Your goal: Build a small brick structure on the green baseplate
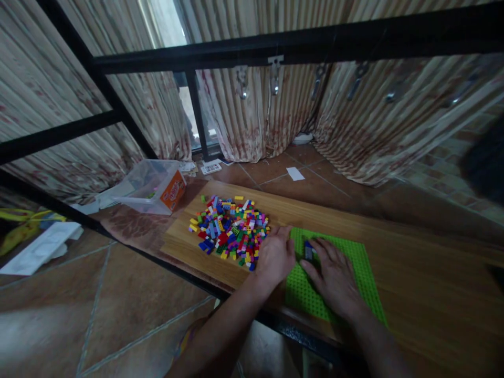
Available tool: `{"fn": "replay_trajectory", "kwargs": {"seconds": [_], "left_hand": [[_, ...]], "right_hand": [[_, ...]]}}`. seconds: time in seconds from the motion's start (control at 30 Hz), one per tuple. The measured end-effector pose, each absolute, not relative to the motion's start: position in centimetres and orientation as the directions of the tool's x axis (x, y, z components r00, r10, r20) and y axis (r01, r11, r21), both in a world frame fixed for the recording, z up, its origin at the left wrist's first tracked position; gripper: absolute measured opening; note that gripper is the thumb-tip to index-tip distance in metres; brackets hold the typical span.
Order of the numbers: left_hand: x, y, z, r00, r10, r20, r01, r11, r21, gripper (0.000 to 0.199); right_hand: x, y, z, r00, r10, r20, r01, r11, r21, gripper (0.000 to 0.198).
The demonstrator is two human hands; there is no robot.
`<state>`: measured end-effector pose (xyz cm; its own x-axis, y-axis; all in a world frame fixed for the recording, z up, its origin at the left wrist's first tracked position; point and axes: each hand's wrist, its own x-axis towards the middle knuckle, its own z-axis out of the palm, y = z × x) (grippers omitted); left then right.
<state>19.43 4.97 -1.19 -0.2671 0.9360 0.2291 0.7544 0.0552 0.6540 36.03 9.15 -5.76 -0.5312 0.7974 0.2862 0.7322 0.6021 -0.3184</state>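
My right hand is over a green studded baseplate. Its thumb and forefinger sit at either end of a small dark blue and grey toy brick on the plate. At the left edge of that plate is my left hand, fingers curled in and their tips partly hidden, so anything inside them does not show. Just left of this hand spreads a loose pile of mixed-colour toy bricks, which it partly covers.
The plate and pile lie on a long wooden board. A clear plastic box with an orange label stands beyond its left end. A black metal frame crosses before the curtains. White paper lies on the tiles.
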Motion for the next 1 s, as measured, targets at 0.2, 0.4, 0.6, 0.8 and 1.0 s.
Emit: {"fn": "replay_trajectory", "kwargs": {"seconds": [0.2, 0.4, 0.6, 0.8, 1.0], "left_hand": [[16.0, 5.4, -0.3, -0.368, 0.881, 0.297, 0.798, 0.135, 0.587, 0.034], [9.9, 7.0, 0.2, -0.462, 0.816, 0.348, 0.865, 0.328, 0.380, 0.034], [7.6, 9.4, -0.3, -0.467, 0.838, 0.281, 0.880, 0.410, 0.238, 0.040], [7.8, 10.2, -0.3, -0.516, 0.833, 0.201, 0.856, 0.490, 0.166, 0.038], [8.3, 10.1, -0.4, -0.540, 0.814, 0.212, 0.841, 0.513, 0.174, 0.038]], "right_hand": [[36.1, 9.3, -5.8, -0.515, 0.805, 0.295, 0.742, 0.591, -0.317, 0.057], [36.1, 9.4, -5.6, -0.499, 0.803, 0.325, 0.724, 0.593, -0.353, 0.054], [36.3, 9.9, -5.4, -0.480, 0.814, 0.328, 0.714, 0.580, -0.393, 0.050], [36.7, 10.1, -5.5, -0.473, 0.823, 0.316, 0.711, 0.568, -0.415, 0.046], [36.6, 10.4, -5.4, -0.467, 0.834, 0.293, 0.710, 0.551, -0.439, 0.044]]}}
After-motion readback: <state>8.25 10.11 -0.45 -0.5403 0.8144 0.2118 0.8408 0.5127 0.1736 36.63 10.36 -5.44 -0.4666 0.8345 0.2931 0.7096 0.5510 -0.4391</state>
